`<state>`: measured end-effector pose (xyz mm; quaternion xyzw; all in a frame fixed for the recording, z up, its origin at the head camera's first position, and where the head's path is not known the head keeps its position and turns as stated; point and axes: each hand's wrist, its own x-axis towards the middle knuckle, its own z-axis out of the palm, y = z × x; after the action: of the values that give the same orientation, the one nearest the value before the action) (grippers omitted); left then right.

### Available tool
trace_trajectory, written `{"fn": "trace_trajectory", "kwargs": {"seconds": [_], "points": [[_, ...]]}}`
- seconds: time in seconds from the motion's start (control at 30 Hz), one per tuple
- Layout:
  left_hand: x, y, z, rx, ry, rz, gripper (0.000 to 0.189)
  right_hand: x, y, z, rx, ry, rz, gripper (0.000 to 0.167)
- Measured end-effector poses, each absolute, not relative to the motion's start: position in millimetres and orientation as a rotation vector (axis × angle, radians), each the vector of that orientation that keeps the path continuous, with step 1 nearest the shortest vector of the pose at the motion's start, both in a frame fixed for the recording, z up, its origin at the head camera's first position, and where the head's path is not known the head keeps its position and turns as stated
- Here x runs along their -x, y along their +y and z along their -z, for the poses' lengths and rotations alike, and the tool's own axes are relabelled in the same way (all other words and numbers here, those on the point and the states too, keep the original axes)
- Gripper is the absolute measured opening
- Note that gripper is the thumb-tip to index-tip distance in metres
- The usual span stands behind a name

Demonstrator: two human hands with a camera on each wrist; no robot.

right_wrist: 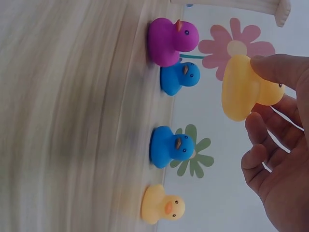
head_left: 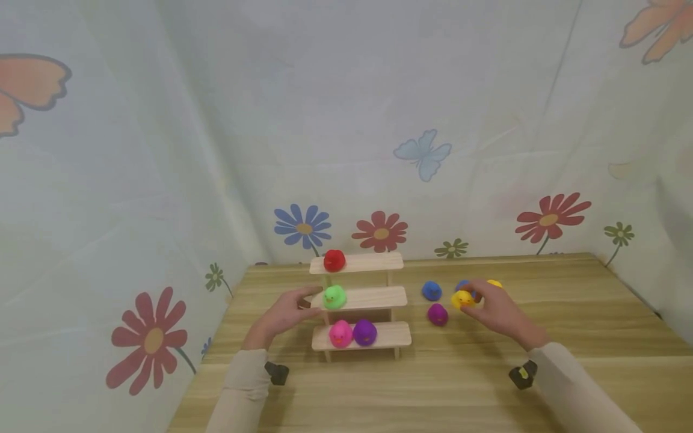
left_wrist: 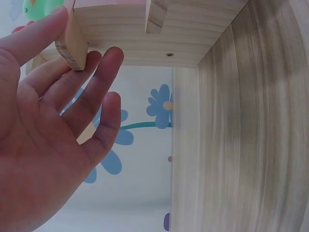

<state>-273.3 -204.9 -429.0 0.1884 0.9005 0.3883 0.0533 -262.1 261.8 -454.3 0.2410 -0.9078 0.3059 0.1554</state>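
Observation:
My right hand (head_left: 500, 311) pinches a yellow rubber duck (right_wrist: 240, 89) between thumb and fingers, lifted over the table on the right. Its underside faces the camera in the right wrist view. My left hand (head_left: 284, 314) holds the left end of the middle step of a small wooden three-step display stand (head_left: 376, 296), thumb on one side of the board and fingers on the other. On the stand sit a red duck (head_left: 334, 260) on top, a green duck (head_left: 335, 296) in the middle, and a pink duck (head_left: 340, 334) beside a purple duck (head_left: 365, 332) at the bottom.
Right of the stand, a magenta-purple duck (right_wrist: 166, 41), a blue duck (right_wrist: 179, 77), another blue duck (right_wrist: 169, 147) and a second yellow duck (right_wrist: 159, 205) stand on the wooden table (head_left: 433, 385). Behind the table hangs a pale flowered curtain (head_left: 335, 120).

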Motion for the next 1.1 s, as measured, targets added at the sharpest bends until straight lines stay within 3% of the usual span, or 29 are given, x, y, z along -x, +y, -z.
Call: {"fn": "trace_trajectory", "kwargs": {"seconds": [1.1], "points": [[274,-199,424,-0.563,2.774,-1.134,0.054,267,289,477,-0.548,-2.884,-0.899,0.035]]}}
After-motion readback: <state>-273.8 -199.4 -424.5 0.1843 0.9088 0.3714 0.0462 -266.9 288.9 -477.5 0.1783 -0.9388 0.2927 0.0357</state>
